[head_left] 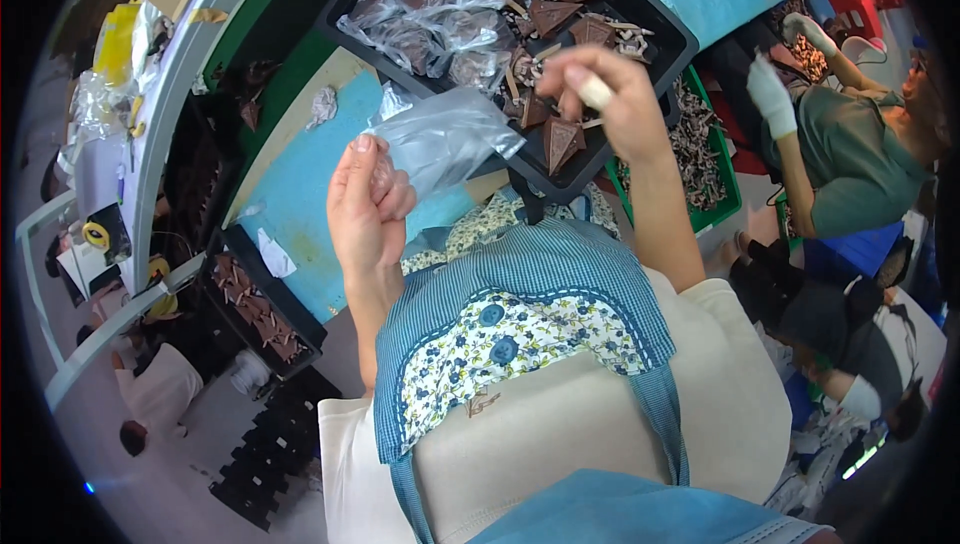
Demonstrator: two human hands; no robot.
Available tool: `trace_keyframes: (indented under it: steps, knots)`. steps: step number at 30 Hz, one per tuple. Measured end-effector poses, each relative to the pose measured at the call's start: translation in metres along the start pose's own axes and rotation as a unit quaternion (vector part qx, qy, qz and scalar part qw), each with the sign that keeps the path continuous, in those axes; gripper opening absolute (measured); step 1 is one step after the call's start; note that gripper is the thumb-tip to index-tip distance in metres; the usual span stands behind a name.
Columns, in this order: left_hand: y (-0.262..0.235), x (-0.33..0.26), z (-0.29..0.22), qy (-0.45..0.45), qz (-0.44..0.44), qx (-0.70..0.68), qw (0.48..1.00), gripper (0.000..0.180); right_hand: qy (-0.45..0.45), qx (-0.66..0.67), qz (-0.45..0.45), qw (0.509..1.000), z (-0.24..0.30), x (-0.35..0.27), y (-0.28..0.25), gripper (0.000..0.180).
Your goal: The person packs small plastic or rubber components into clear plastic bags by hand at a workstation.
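Note:
My left hand [370,194] is closed, pinching a clear plastic bag [450,139] by its left end. The bag stretches right, flat and seemingly with nothing inside, to the near edge of a black tray [675,29]. Over that tray hovers my right hand [605,94], slightly blurred, its fingers bent and apart with nothing visible in them. A pale cover wraps one of its digits. Below it lies a brown triangular roof-like piece [563,144] with a small stick beside it. More such pieces fill the tray's right part; bagged brown pieces [440,24] are heaped at its left.
A blue-topped table [290,179] extends left, with crumpled plastic [322,106] on it. Right of the tray stands a green crate [735,189] of small brown and pale pieces. At lower left is a black crate [255,314]. A gloved co-worker [850,144] sits at right.

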State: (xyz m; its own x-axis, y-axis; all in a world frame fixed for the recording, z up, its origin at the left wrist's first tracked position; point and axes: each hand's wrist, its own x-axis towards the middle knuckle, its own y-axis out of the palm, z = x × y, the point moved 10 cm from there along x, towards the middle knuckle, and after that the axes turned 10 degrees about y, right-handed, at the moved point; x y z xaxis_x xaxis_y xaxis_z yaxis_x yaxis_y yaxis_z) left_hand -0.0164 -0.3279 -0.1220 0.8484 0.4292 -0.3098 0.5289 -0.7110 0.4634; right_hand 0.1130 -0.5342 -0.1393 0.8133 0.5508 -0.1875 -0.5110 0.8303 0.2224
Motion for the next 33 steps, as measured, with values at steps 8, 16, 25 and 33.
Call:
trace_keyframes:
  steps: [8, 16, 25, 33]
  knots:
    - [0.02, 0.029, 0.005, -0.025, 0.038, -0.061, 0.997, 0.015, -0.074, -0.698, -0.103, 0.704, -0.028, 0.107, -0.019, 0.04]
    - [0.021, 0.045, 0.007, -0.036, 0.05, -0.092, 0.994, 0.015, -0.035, -0.692, -0.168, 0.702, -0.004, 0.09, -0.023, 0.052]
    - [0.018, 0.056, 0.02, -0.083, 0.092, -0.126, 0.984, 0.015, -0.097, 0.227, -0.008, 0.969, 0.038, 0.001, 0.031, 0.067]
    - [-0.008, 0.057, 0.022, -0.107, 0.074, -0.12, 0.984, 0.014, -0.037, -0.086, -0.099, 0.991, -0.039, 0.016, 0.094, 0.071]
